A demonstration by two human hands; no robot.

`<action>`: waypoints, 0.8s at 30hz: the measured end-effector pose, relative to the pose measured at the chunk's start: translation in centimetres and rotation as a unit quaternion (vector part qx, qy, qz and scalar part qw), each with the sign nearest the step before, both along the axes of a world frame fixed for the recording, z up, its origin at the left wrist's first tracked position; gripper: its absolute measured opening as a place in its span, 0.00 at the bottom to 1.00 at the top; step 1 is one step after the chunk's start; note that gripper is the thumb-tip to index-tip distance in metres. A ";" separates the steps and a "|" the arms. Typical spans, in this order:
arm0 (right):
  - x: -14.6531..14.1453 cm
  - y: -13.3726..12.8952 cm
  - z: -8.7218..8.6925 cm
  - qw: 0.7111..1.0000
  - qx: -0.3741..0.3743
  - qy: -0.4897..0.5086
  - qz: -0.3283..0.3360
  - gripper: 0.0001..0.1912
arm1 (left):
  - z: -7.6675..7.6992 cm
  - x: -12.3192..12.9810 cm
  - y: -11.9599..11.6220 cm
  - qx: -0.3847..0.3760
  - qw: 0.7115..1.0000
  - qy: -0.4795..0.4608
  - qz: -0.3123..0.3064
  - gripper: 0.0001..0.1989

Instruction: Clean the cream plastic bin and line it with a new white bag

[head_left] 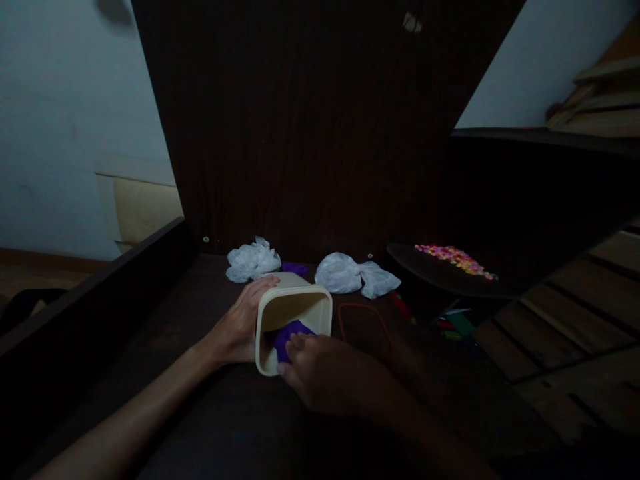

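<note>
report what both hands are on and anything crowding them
left hand gripping cream bin, tipped with mouth toward camera; right hand at its mouth, on purple cloth; white bags close behind

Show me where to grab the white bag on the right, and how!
I'd pinch the white bag at its narrow neck, coming from above. It lies on its side, pulled in there between two puffy parts, and nothing covers that spot.
</note>
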State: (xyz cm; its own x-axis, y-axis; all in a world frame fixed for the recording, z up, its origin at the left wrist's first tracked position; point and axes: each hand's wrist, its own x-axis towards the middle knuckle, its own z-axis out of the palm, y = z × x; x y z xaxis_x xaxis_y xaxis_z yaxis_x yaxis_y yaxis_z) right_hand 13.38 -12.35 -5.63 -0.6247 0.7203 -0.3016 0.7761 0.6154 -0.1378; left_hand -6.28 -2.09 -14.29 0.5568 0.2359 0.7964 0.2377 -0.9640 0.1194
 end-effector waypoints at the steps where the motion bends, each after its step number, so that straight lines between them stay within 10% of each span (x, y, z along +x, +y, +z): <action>1: -0.4 1.1 -0.4 1.000 -0.003 -0.023 0.017 0.17 | -0.1 0.0 0.0 0.002 1.000 -0.001 0.000 0.54; 10: -4.4 6.6 -2.1 0.999 -0.015 -0.023 0.024 0.18 | -0.7 -0.5 0.0 -0.006 1.000 -0.018 0.011 0.54; 18: -2.0 2.4 -2.2 0.994 0.043 0.060 0.079 0.16 | -0.6 -0.6 0.1 -0.007 1.000 -0.004 0.007 0.52; 24: -0.7 -0.4 -0.5 0.999 0.042 -0.003 0.001 0.15 | -0.3 -0.1 -0.1 -0.029 0.999 -0.012 -0.008 0.55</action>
State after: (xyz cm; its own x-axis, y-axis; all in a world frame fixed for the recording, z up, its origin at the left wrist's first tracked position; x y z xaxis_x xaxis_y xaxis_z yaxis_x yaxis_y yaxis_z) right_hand 12.71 -12.79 -6.16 -0.6252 0.7417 -0.2429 0.7750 0.6268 -0.0806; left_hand -6.35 -2.22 -14.56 0.5412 0.2738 0.7951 0.2187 -0.9588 0.1814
